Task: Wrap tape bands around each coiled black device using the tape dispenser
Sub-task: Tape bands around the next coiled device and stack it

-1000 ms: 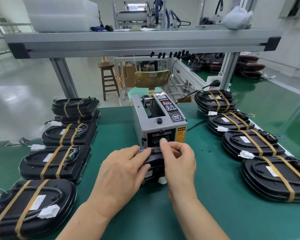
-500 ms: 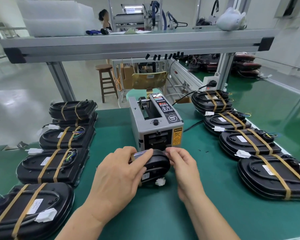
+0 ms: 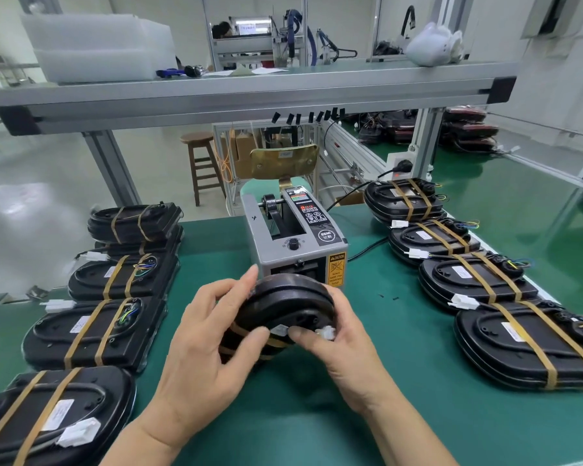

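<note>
At the middle of the bench, the left hand (image 3: 212,334) was clamped on the black device (image 3: 283,304) from its 9 o'clock side, fingers curled over the upper rim and thumb laid across the face. The right hand (image 3: 347,348) gripped it from 3 o'clock, with its thumb pressed near a small white label and the white connector (image 3: 326,332) tucked against the fingers. A second earlier the device had lain low on the green mat (image 3: 418,381), pushed up to the mouth of the tape dispenser (image 3: 293,237). Half a second earlier it had been drawn a little back. Now it was lifted clear of the mat and tipped up so that its face turned toward the camera, while the dispenser stood just beyond it at 12 o'clock. A tan band (image 3: 241,329) showed across its lower part beside the left thumb. I judged from this that a strip had been taken and was being smoothed round the body. Whether a second band was fully on, the hands hid. Farther out, the left row (image 3: 95,331) of devices at 9 o'clock and the right row (image 3: 525,344) at 3 o'clock each carried two bands. This piece probably needed turning and pressing before it joined one of those rows.
</note>
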`<state>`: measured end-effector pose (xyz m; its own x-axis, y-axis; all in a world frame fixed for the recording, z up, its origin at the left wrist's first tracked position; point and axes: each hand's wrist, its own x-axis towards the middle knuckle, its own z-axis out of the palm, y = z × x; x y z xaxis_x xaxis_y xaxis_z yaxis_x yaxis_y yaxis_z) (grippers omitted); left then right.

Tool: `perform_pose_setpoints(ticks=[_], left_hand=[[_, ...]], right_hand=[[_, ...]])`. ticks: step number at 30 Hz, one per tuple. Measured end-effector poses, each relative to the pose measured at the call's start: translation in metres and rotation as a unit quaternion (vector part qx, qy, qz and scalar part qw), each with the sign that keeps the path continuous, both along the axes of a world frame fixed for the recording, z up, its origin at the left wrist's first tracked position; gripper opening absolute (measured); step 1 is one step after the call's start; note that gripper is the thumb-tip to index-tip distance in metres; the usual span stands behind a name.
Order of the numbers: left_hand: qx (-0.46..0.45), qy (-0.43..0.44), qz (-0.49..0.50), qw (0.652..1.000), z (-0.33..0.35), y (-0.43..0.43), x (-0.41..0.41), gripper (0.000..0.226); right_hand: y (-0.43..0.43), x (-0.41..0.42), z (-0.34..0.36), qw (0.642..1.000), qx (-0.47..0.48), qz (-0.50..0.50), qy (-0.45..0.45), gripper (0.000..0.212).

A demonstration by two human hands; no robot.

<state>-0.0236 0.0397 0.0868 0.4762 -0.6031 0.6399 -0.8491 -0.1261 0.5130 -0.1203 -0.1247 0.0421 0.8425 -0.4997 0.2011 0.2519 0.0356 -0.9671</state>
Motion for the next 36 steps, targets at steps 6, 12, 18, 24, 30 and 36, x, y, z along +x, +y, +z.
perform_pose_setpoints(ticks=[6, 12, 18, 24, 30, 36], left_hand=[[-0.012, 0.021, 0.012, 1.000, 0.007, -0.002, -0.005, 0.071], [-0.014, 0.039, -0.004, 0.999, 0.010, 0.004, 0.000, 0.051], [-0.008, 0.062, 0.001, 0.998, 0.010, 0.009, 0.004, 0.047], [-0.018, 0.070, -0.008, 0.997, 0.010, 0.012, 0.003, 0.044], [-0.031, 0.077, -0.002, 0.997, 0.010, 0.011, -0.001, 0.042], [-0.033, 0.105, 0.006, 0.994, 0.008, 0.012, -0.002, 0.048]], right_hand=[[0.019, 0.009, 0.012, 0.985, -0.163, -0.061, -0.020, 0.057], [0.022, 0.008, 0.015, 0.991, -0.137, -0.003, 0.002, 0.057], [0.003, 0.023, 0.021, 0.985, 0.139, -0.104, 0.011, 0.030], [-0.007, 0.044, 0.020, 0.954, 0.156, -0.233, 0.108, 0.009], [-0.005, 0.057, 0.027, 0.942, 0.171, -0.255, 0.139, 0.014], [-0.009, 0.060, 0.038, 0.938, 0.209, -0.235, 0.146, 0.008]])
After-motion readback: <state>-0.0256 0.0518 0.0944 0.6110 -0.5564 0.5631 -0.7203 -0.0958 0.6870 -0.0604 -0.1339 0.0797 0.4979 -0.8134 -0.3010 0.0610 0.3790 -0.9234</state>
